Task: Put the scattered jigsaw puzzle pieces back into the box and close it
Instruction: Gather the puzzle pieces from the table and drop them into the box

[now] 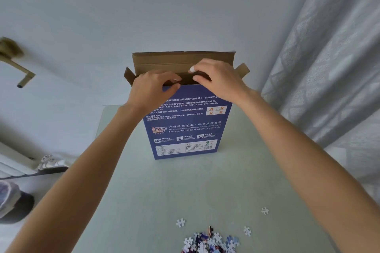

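Cardboard this thin should flex, so my left hand (152,86) and right hand (213,77) pinch the near top edge of the box (185,125) standing upright on the counter (144,191), puzzle pieces (207,241) heaped loose nearer me.

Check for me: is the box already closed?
No, the box stands with its top flap up, both hands at its open mouth.

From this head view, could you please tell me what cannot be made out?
- Inside of the box: hidden by its front wall and both hands.
- Pile of puzzle pieces: cut off by the bottom edge.
- Left hand and right hand fingertips: tucked behind the box's rim.
- Small print: too small.
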A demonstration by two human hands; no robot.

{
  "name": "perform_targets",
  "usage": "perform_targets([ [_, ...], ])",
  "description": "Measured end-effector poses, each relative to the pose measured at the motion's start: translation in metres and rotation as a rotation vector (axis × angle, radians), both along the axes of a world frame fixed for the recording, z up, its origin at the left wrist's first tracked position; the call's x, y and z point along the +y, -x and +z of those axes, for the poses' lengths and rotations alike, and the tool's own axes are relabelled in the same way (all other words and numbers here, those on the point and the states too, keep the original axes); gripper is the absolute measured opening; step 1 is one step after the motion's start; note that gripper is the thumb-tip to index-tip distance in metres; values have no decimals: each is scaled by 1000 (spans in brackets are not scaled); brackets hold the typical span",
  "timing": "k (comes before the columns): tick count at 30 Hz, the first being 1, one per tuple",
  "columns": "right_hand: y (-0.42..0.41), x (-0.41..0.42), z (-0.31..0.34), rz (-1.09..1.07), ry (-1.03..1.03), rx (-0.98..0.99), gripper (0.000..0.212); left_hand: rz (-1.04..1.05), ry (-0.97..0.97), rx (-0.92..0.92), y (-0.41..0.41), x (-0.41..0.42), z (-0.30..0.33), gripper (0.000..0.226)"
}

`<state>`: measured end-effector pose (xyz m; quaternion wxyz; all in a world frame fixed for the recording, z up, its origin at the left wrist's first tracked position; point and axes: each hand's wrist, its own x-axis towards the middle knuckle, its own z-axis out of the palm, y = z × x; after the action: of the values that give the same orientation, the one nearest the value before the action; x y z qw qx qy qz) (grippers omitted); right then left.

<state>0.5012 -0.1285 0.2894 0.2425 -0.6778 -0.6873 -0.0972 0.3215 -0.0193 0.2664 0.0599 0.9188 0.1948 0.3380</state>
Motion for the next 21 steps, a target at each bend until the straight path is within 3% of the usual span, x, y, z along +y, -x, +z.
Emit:
perform_targets([
  [4, 18, -57, -29, 5, -270, -94, 17, -10, -233, -174, 16, -34, -12, 17],
  [7, 35, -113, -84, -29, -262, -26, 17, -86, -129, -200, 35, -72, -52, 19],
  [14, 37, -236, -240, -314, 270, 352, 19, 44, 520, 132, 68, -154, -186, 22],
  [18, 29, -282, -306, -566, 672, 445, 48, 142, 702, 492, 86, -190, -249, 43],
  [21, 43, -299, -334, -650, 790, 460, 63, 197, 770, 698, 105, -213, -283, 62],
])
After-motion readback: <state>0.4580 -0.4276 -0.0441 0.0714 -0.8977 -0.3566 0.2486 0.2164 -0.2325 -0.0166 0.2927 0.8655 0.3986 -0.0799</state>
